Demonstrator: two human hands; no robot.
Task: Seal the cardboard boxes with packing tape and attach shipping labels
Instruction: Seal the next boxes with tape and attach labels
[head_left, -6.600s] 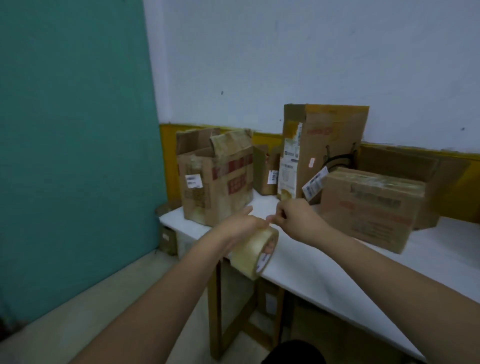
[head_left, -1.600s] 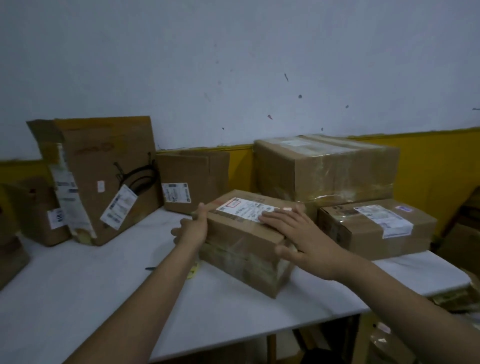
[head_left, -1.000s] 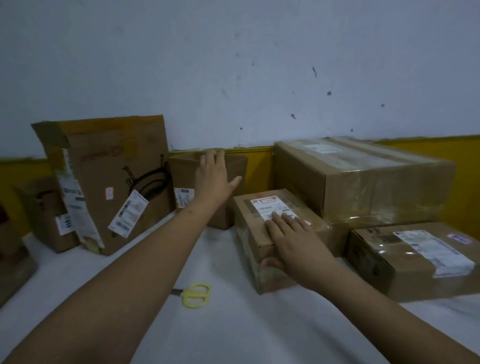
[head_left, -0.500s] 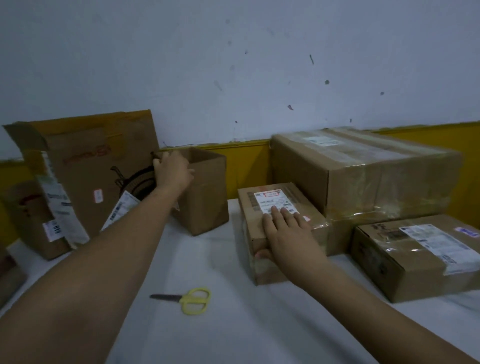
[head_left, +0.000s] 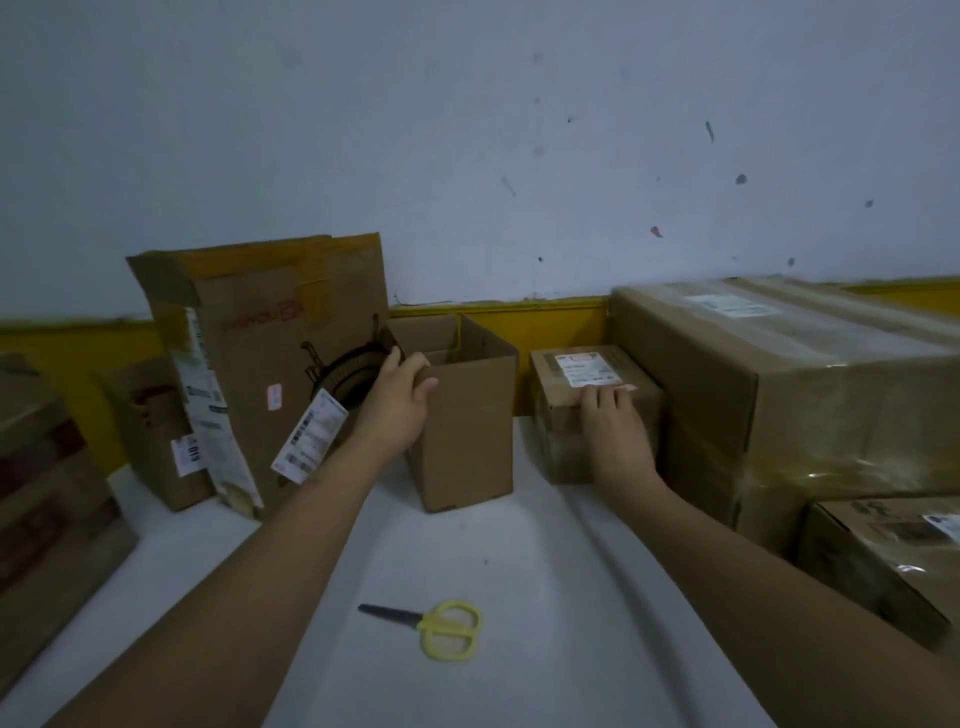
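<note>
While left fingers (head_left: 415, 382) grip an open box (head_left: 467, 415), right fingers (head_left: 605, 400) lie flat on a labelled box (head_left: 561, 415) on the white table (head_left: 519, 571).

Brown cardboard boxes (head_left: 467, 415); white table (head_left: 519, 597); yellow-handled scissors (head_left: 441, 626) (black blades); white label (head_left: 584, 370).
</note>
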